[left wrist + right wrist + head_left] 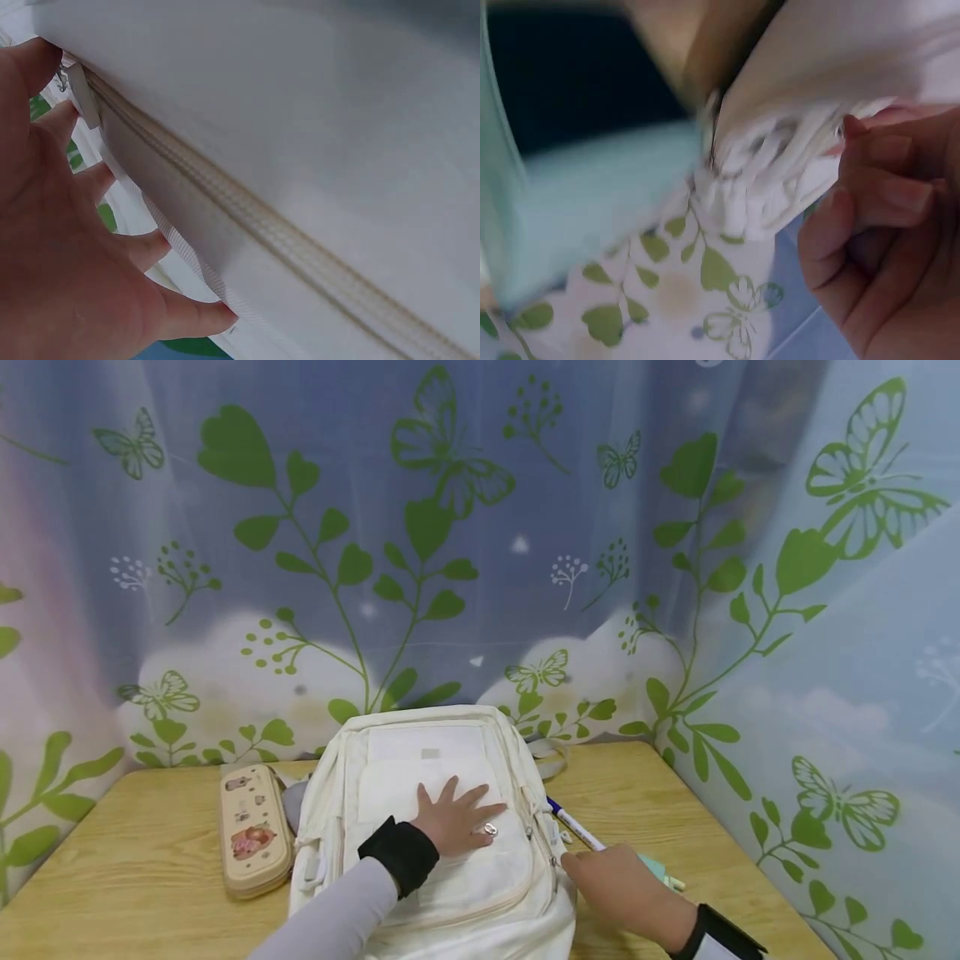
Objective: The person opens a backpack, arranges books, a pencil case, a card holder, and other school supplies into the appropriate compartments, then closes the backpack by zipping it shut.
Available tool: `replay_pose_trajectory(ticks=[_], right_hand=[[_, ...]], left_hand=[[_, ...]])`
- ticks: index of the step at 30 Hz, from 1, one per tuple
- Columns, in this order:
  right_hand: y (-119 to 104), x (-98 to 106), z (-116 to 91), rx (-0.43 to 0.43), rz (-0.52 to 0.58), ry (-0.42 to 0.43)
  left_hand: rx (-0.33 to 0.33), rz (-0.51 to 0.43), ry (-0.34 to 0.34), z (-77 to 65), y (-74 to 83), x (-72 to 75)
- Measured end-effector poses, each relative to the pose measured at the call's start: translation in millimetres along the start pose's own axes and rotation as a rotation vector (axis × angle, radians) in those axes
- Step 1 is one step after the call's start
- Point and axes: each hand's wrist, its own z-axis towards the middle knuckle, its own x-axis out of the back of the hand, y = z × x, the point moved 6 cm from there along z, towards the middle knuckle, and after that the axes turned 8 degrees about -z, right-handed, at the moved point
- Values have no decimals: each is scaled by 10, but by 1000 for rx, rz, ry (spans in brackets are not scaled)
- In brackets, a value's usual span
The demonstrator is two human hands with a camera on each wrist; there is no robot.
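Note:
A cream-white backpack (pixel 427 785) lies on the wooden table, its front pocket facing up. My left hand (pixel 453 822) rests flat on that pocket with fingers spread. In the left wrist view, the fingers press along the fabric beside a zipper (pixel 225 199), near a metal zipper pull (pixel 64 79). At the backpack's right side, my right hand (pixel 633 889) has its fingers curled. In the right wrist view, its thumb and forefinger pinch a zipper pull (pixel 840 133) at the bag's edge, mostly hidden by the fingertips.
A beige pencil case (pixel 257 831) with printed pictures lies left of the backpack. To the right are a blue-and-white pen (pixel 576 824) and a mint-green object (pixel 654 866), partly behind my right hand. A leaf-and-butterfly curtain (pixel 517 543) hangs along the table's back and right edges.

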Motion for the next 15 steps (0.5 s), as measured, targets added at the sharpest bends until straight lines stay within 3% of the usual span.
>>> replay_pose_trajectory(ticks=[5,8,12,15], right_hand=[[-131,-37,-166,-83,165,-308],[-186,27,-242,-103,238,-359],[-284,197,-297,-27,260,-235],[-382,316,-312,67,291,-96]], left_hand=[[-3,-6,8,-131,96,111],[-6,21,23,-77,60,48],[8,52,30,15,-4,-33],[21,64,27,8,15,-11]])
